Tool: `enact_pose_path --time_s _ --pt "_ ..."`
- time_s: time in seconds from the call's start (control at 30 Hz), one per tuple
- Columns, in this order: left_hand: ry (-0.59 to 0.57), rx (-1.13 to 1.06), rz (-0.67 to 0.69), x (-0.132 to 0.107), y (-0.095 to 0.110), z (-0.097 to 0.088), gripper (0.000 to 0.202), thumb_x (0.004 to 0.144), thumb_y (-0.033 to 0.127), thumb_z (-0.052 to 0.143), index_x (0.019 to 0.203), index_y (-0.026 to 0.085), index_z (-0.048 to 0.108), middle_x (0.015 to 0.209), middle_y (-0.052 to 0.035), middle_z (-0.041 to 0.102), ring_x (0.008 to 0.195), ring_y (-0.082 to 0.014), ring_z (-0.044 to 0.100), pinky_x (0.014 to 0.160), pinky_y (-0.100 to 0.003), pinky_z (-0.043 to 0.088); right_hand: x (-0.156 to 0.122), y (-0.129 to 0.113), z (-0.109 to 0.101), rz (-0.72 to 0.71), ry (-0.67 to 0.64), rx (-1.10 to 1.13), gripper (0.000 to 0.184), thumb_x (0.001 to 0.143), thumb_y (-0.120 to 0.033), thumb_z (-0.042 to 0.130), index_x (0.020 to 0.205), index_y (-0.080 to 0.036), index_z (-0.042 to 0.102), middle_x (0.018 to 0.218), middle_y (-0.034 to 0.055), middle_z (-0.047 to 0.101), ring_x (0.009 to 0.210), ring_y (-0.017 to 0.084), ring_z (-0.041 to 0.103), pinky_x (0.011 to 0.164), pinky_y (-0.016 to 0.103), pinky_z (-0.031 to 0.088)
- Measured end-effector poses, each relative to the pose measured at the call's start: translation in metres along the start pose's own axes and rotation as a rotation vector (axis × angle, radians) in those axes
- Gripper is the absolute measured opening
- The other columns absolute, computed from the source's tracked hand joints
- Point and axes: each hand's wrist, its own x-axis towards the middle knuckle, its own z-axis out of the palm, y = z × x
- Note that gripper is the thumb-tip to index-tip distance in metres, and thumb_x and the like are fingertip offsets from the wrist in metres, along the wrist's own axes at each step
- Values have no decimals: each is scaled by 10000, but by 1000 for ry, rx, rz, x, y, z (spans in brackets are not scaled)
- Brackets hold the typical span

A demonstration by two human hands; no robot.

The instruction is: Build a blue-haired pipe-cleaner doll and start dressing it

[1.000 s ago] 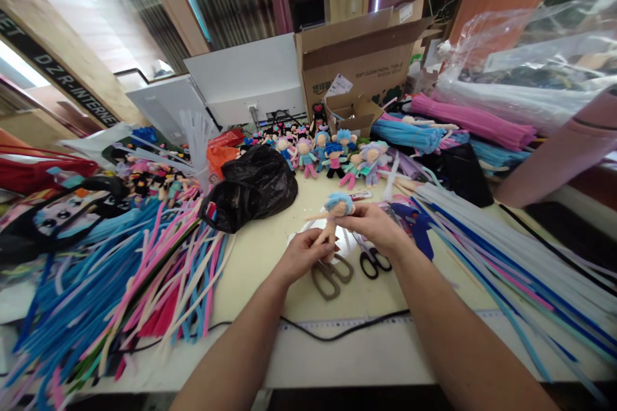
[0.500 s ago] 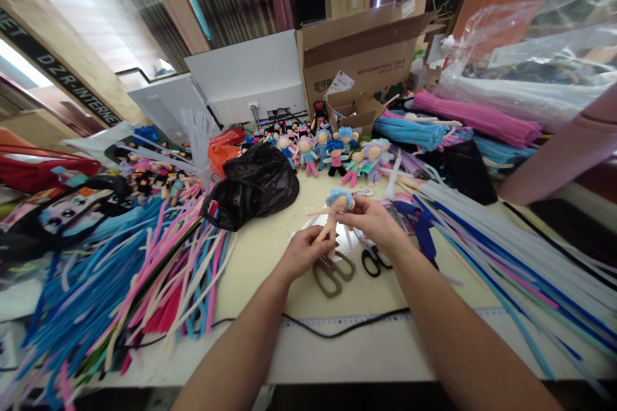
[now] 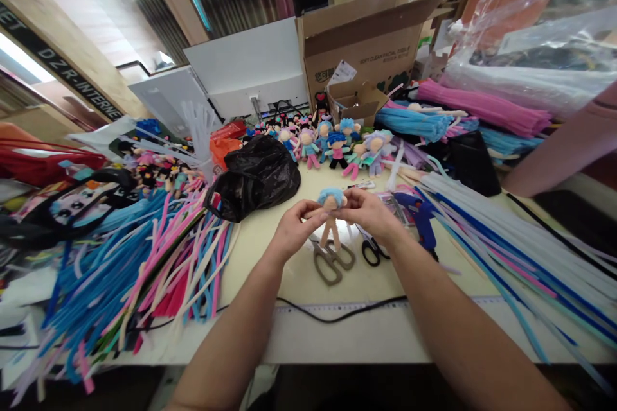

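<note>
A small pipe-cleaner doll (image 3: 330, 203) with light-blue hair and a bare beige body is held upright between my two hands, its legs hanging down. My left hand (image 3: 295, 228) pinches it on the left side, around arm height. On the other side, my right hand (image 3: 369, 212) is closed on it near the head and shoulder. Below the doll lie scissors with grey-brown handles (image 3: 328, 266), their blades partly hidden. Another pair with black handles (image 3: 371, 252) rests under my right hand. A blue glue gun (image 3: 420, 217) lies right of that hand.
Finished dolls (image 3: 337, 149) stand in a group behind. A black plastic bag (image 3: 263, 173) sits left of centre. Loose pipe cleaners spread at left (image 3: 120, 270) and right (image 3: 501, 244). A black cable (image 3: 332, 320) crosses the front along a ruler strip. A cardboard box (image 3: 361, 38) stands at the back.
My left hand has moved up from the doll's legs to its side. The doll has turned from tilted to upright, its legs now free. The view has shifted slightly.
</note>
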Motion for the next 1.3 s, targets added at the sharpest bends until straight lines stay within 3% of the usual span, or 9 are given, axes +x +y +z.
enact_pose_path --time_s 0.2,0.37,0.5,0.63,0.77,0.87,1.03,1.3 --pt "35 128 -1 5 17 2 294 658 395 735 786 135 680 752 -31 655 707 -147 553 643 -251 407 0 2 0 -39 2 -40 402 600 -372 792 893 -180 595 721 -9 638 637 135 562 590 259 402" --pt "17 114 -52 10 17 2 245 626 351 734 685 124 662 621 6 582 594 -106 473 572 -238 341 3 7 -1 -106 26 -137 340 625 -365 760 855 -172 602 666 -30 597 588 118 513 554 247 377" --pt "32 28 -84 13 13 4 240 580 333 754 635 127 643 576 25 549 563 -91 444 562 -232 322 4 6 -4 -123 27 -215 302 660 -370 725 854 -158 631 688 -12 603 609 123 513 563 251 383" --pt "106 -121 -118 16 4 4 244 557 325 768 649 132 651 607 13 589 593 -99 484 604 -236 361 2 1 -12 -106 55 -373 368 662 -359 726 965 -169 642 723 3 631 632 140 532 573 261 390" --pt "165 -230 -165 18 -5 -1 262 539 324 775 674 134 656 635 4 617 593 -104 510 602 -238 384 -1 -3 -14 -187 183 -533 262 696 -404 714 805 -192 606 744 15 634 643 143 526 593 273 388" --pt "194 -269 -194 18 -6 -3 277 516 326 780 664 136 643 609 11 603 564 -100 500 575 -237 385 -3 -4 -10 -284 205 -614 219 775 -406 649 721 -208 574 693 7 618 619 142 515 587 275 374" --pt "229 -322 -199 18 -3 -2 269 503 312 778 623 135 615 527 38 527 500 -73 430 531 -228 342 -8 -3 5 -431 303 -726 143 838 -342 584 775 -214 585 724 20 630 654 158 549 617 274 378" --pt "261 -394 -161 19 -14 -3 253 555 332 754 630 136 613 553 35 506 518 -66 402 512 -224 267 -12 9 24 -435 405 -784 139 884 -320 506 835 -224 593 725 24 657 635 174 598 619 278 393"
